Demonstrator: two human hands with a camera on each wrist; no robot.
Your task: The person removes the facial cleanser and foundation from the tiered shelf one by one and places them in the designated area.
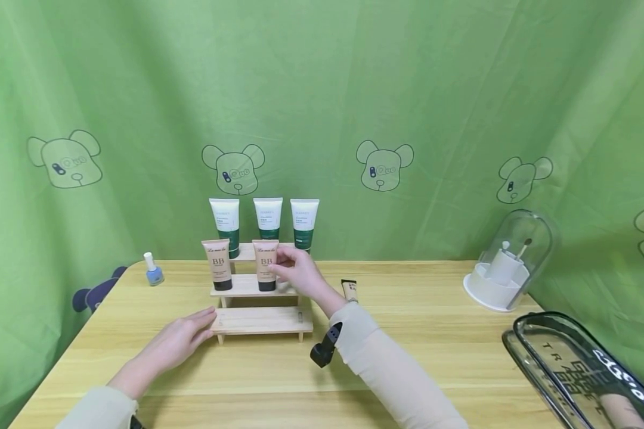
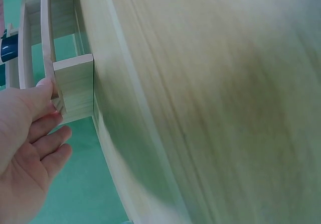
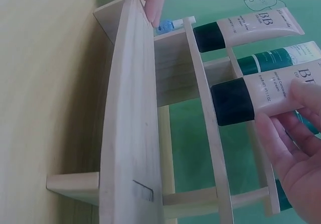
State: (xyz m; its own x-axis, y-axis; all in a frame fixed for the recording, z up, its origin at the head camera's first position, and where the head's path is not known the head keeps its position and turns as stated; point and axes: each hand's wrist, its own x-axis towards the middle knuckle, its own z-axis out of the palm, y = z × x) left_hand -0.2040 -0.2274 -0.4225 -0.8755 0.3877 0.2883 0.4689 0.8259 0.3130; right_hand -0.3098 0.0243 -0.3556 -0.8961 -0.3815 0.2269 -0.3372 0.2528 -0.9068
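A curtained-off tabletop laid out like a dressing table or cosmetics display; whether in a home, shop or studio cannot be told. A green curtain (image 1: 311, 89) printed with cartoon bear heads (image 1: 384, 173) encloses the wood-grain table (image 1: 424, 363), which bears a three-tier wooden stand (image 1: 263, 322), BB cream tubes (image 1: 218, 262), blue nail polish (image 1: 154, 276) and a domed brush holder (image 1: 501, 271).

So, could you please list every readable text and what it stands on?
"BB": both beige tubes
"natural Concealer": the beige tube in the right hand
"TRA": clear case; its remaining lettering is unclear
Too small or blurred: most other print on the beige tubes, white-and-green tubes, small tube and curtain bears.
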